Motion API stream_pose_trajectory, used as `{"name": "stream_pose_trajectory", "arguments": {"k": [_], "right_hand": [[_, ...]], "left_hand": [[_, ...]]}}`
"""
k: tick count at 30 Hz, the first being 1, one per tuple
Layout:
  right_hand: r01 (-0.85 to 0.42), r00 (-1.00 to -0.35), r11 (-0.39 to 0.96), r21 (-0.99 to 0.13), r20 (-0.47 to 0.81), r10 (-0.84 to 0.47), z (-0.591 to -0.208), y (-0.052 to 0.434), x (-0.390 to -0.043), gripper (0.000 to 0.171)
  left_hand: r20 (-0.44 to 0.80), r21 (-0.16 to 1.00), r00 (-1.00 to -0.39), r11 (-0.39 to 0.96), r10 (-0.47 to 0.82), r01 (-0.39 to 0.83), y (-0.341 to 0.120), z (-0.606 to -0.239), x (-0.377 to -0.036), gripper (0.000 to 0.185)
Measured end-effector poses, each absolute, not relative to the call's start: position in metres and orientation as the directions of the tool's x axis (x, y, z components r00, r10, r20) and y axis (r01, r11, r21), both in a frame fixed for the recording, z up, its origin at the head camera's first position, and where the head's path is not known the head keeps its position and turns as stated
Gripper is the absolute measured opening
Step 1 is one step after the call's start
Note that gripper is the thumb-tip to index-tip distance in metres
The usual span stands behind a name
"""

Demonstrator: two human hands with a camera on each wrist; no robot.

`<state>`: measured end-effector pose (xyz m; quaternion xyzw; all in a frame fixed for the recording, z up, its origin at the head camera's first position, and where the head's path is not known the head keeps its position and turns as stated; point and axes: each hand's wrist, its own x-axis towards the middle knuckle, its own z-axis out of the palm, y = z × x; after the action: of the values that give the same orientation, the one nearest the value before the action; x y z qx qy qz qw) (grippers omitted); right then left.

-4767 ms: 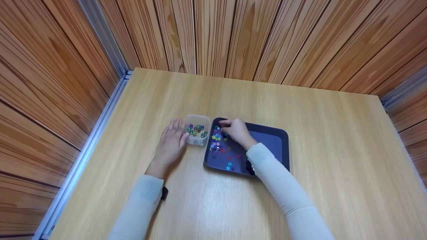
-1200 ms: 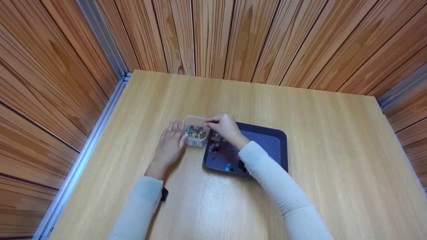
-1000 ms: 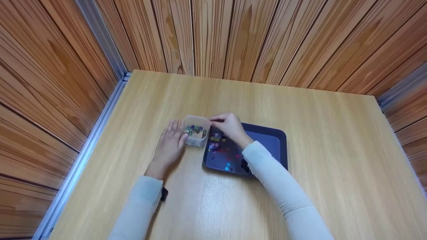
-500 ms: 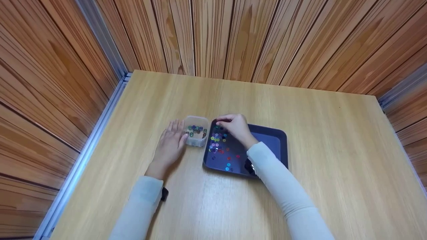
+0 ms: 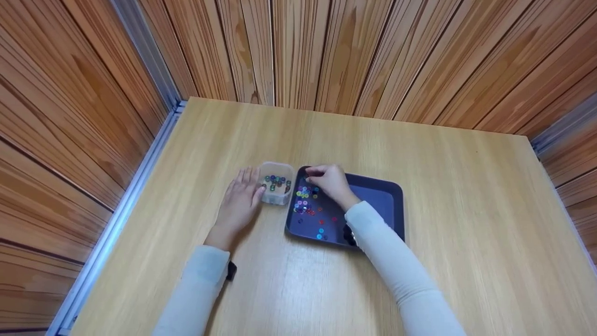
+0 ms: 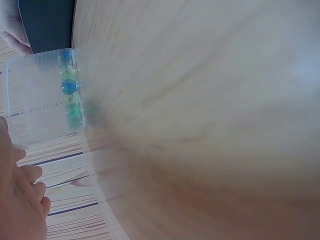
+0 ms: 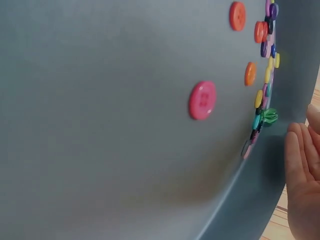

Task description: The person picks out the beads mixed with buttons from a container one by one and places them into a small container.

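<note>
Change: a second ago our right hand (image 5: pixel 329 179) was over the clear plastic tub (image 5: pixel 276 189); now it's back down in the dark tray (image 5: pixel 373 198), at the tray's far left corner, fingers curled over the button cluster (image 5: pixel 305 193). We read that as one drop done and the next pick starting. Can't tell from any view whether a button is actually pinched yet; the right wrist view only shows fingertips (image 7: pixel 300 165) just beside the row of buttons along the tray wall.

Left hand (image 5: pixel 240 200) lies flat on the table (image 5: pixel 419 280), fingers straight, resting against the tub's left side. No grip, just bracing it. Tub and hand haven't moved.

Where things are: tub sits just beside the tray's left edge, both near the middle of the table, a bit toward its left edge.

Counts:
- 1 tub, 1 tray, 2 hands
- buttons in the tub: roughly a dozen, mostly green and blue, too small to count exactly
- buttons in the tray: about two dozen, packed along the left side, a few loose red and blue ones toward the near edge
- right wrist view resolves one pink button (image 7: pixel 202 100) and three orange ones apart from the row
</note>
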<state>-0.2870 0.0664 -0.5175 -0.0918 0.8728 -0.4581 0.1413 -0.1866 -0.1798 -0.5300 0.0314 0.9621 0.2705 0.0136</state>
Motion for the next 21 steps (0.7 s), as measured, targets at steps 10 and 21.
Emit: {"name": "stream_pose_trajectory", "arguments": {"k": [10, 21], "right_hand": [[-0.012, -0.938, 0.593, -0.805, -0.196, -0.285, -0.523, 0.065, -0.288, 0.032], [-0.042, -0.930, 0.649, -0.759, -0.207, -0.302, -0.525, 0.057, -0.288, 0.031]], "left_hand": [[0.039, 0.504, -0.996, 0.859, 0.083, 0.091, -0.180, -0.532, -0.187, 0.063], [-0.013, 0.527, -0.998, 0.849, 0.059, 0.043, -0.180, -0.531, -0.187, 0.063]]}}
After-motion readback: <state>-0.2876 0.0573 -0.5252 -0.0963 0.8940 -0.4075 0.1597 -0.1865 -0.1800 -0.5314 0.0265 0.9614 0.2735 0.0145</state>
